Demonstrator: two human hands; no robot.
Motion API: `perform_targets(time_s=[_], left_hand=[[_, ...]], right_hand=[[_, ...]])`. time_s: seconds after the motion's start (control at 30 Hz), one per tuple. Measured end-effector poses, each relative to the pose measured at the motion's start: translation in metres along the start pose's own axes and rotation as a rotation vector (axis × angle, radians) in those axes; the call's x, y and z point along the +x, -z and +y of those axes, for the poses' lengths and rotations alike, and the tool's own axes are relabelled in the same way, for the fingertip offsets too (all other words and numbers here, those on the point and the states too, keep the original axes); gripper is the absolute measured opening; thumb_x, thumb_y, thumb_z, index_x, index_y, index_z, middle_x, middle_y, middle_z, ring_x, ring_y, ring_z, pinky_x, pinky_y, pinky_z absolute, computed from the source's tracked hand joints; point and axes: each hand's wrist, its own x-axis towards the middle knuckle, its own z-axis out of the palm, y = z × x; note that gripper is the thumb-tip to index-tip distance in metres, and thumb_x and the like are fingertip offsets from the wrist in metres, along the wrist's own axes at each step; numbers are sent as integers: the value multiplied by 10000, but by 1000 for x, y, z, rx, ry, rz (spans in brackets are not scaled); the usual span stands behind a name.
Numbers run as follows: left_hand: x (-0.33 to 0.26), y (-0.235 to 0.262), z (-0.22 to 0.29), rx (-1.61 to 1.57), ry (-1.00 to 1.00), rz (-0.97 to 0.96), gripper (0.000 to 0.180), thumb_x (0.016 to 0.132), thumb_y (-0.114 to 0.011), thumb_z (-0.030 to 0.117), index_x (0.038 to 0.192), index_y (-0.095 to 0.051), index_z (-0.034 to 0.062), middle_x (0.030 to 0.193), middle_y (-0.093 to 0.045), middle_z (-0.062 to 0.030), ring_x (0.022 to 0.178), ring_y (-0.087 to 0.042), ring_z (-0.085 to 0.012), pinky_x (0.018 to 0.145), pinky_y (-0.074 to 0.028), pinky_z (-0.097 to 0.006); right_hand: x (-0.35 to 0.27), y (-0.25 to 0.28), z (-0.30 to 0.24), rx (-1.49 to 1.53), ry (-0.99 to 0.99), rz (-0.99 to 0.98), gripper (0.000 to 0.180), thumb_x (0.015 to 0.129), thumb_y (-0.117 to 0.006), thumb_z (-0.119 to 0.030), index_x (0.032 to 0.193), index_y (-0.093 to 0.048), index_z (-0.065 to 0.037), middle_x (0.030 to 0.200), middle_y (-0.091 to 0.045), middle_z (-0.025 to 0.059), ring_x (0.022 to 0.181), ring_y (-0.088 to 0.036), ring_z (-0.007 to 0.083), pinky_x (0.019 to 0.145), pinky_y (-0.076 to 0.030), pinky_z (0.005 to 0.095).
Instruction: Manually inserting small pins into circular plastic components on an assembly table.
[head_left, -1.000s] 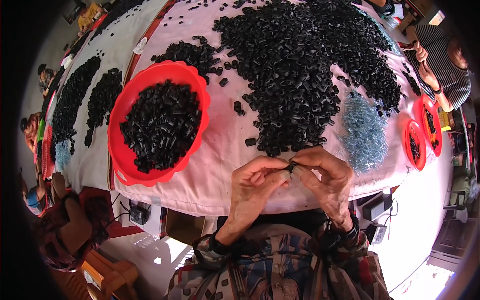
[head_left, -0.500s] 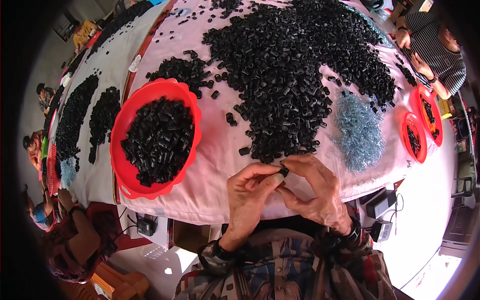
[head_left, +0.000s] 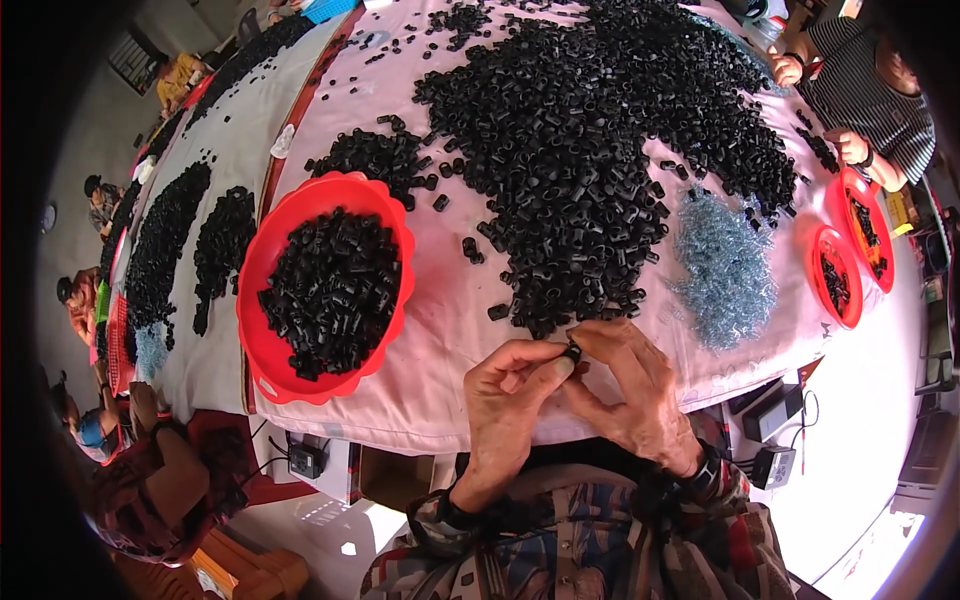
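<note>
At the bench's near edge, the left hand (head_left: 512,392) and right hand (head_left: 632,388) meet, both grips pinched on one small black plastic piece (head_left: 572,351). Beyond lie the red bowl (head_left: 262,330), silvery clips (head_left: 724,268) and black heap (head_left: 590,140).

You see a bright, evenly lit scene; the light looks like soft daylight and it falls from above on the pink cloth-covered worktop (head_left: 450,330). Shadows are weak: only a thin dark edge under the round red plastic basin (head_left: 262,350) and under your two hands. The floor at the lower right is overexposed and almost white, with no detail. The big heap of small black plastic tubes (head_left: 590,150) is sharp in the middle, but single pieces melt together far away. The fisheye lens bends the worktop's edges strongly, and a black ring closes the picture's corners. People near the rim look small, stretched and slightly soft.
</note>
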Motion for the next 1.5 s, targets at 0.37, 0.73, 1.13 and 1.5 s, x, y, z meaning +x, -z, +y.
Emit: perform_targets(time_s=[0.37,0.73,1.13,1.5], left_hand=[[-3,0,-2,-11,-63,61,137,875,-659,-107,995,-678,-44,952,-703,-90,858,-647,-116,798,-518,-245],[-2,-2,5,38,-23,83,152,887,-689,-63,1037,-686,-37,961,-691,-60,821,-623,-93,736,-508,-220],[10,46,100,1043,-748,715,211,830,-647,-41,1033,-690,-1,987,-676,-118,851,-629,-219,783,-500,-303],[41,20,52,1083,-526,63,307,786,-577,-101,1077,-646,-34,1096,-644,-184,1002,-614,-323,918,-486,-394]], right_hand=[[2,-7,2,-106,182,20,468,646,-753,64,1079,-584,121,1033,-611,215,837,-658,336,677,-581,388],[1,-10,4,-8,110,21,451,709,-822,-11,1098,-599,33,1057,-647,191,853,-689,327,686,-588,377],[-12,-5,15,174,-234,-7,224,805,-768,-1,994,-651,30,987,-674,154,703,-667,174,606,-550,284],[-13,-7,18,239,-283,18,151,839,-728,8,963,-651,45,952,-676,143,709,-669,186,581,-548,270]])
